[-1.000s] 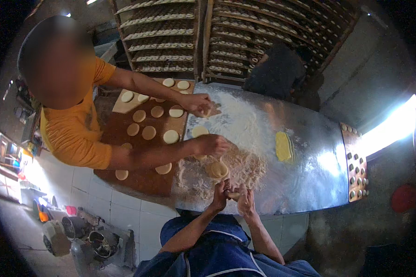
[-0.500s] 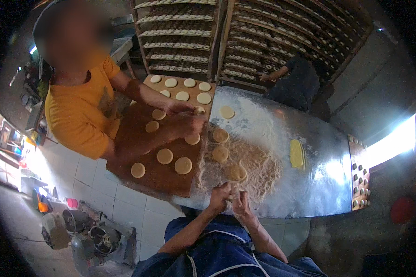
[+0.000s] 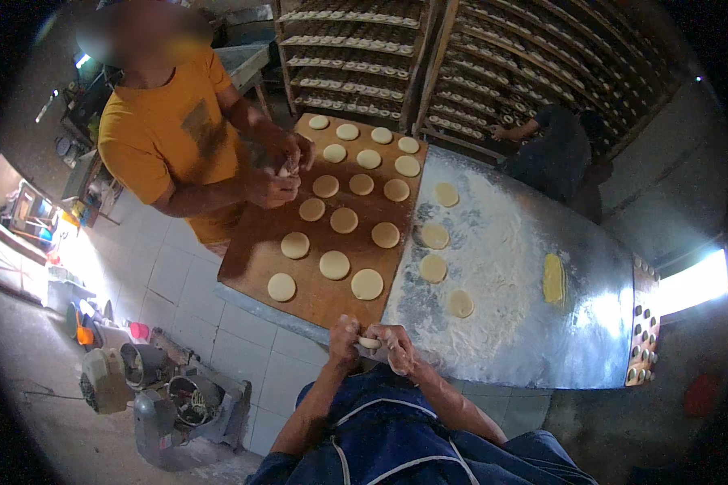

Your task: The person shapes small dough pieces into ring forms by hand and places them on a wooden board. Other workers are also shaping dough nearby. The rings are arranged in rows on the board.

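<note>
Just in front of the table's near edge, a small pale piece of dough point(image 3: 370, 343) is pinched between my hands. My left hand point(image 3: 344, 339) closes on its left side, and my right hand point(image 3: 393, 346) grips it from the right with floury fingers. Beyond them, on the floured metal table point(image 3: 534, 339), flat dough discs lie in a loose row, the nearest disc point(image 3: 460, 304) a little ahead of my right hand. Close to my left hand is the near corner of a brown wooden board point(image 3: 315, 311), which carries several round dough discs.
A co-worker in an orange shirt point(image 3: 166, 121) stands left of the board, hands together over its edge. A yellow slab point(image 3: 554, 279) lies on the table's right part. Tall racks point(image 3: 348, 52) of dough rings stand behind, where another person point(image 3: 550, 153) crouches. Machinery point(image 3: 178, 404) occupies the floor at left.
My hands have moved left toward the board's corner, with the dough piece now showing between them. The co-worker's hands have drawn back from over the board's right side. My view has shifted left.
</note>
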Available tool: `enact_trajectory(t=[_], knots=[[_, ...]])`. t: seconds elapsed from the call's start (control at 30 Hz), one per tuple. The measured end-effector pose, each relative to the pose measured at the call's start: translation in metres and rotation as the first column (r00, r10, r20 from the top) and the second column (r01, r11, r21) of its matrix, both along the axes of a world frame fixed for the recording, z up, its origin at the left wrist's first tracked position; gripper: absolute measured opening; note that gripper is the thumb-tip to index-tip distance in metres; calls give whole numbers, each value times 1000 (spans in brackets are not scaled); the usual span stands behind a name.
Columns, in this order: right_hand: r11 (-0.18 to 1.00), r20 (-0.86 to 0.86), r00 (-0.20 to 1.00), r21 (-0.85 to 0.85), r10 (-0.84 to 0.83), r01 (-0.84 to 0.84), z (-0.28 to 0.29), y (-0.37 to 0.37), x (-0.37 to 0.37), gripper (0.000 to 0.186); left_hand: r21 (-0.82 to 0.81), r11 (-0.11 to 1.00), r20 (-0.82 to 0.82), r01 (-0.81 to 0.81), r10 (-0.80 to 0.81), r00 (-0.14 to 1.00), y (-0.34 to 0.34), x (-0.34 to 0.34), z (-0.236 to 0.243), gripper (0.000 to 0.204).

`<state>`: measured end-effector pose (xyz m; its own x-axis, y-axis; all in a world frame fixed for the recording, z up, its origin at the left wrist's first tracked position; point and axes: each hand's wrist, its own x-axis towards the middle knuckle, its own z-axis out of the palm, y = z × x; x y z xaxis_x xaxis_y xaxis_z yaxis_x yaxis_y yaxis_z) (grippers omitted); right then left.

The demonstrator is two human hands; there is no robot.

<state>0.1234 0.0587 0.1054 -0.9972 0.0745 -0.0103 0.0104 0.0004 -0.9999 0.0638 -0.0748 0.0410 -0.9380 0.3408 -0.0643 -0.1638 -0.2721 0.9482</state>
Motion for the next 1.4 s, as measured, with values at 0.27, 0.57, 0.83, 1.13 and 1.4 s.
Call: enact_trajectory(t=[0.27,0.57,0.83,1.13,1.4], knots=[[521,160,976,851,-147,-61,18,7,-51,47,-761,568,-423,-312,-70,903,-17,-65,33,20],[314,-161,947,947,278,68,-22,30,-100,43,-684,661,-557,-309,-200,806,-23,-58,11,23],[284,125,925,930,358,-236,-10,60,-122,45,-482,834,-491,-267,-4,871,-24,-53,12,30],[790,188,972,613,-143,-2,17,90,-14,31,-807,406,-586,-429,-463,665,1,-164,-63,70],[458,107,765,850,-634,260,-10,176,106,32,-873,484,-391,-70,-606,693,36,-130,29,28]])
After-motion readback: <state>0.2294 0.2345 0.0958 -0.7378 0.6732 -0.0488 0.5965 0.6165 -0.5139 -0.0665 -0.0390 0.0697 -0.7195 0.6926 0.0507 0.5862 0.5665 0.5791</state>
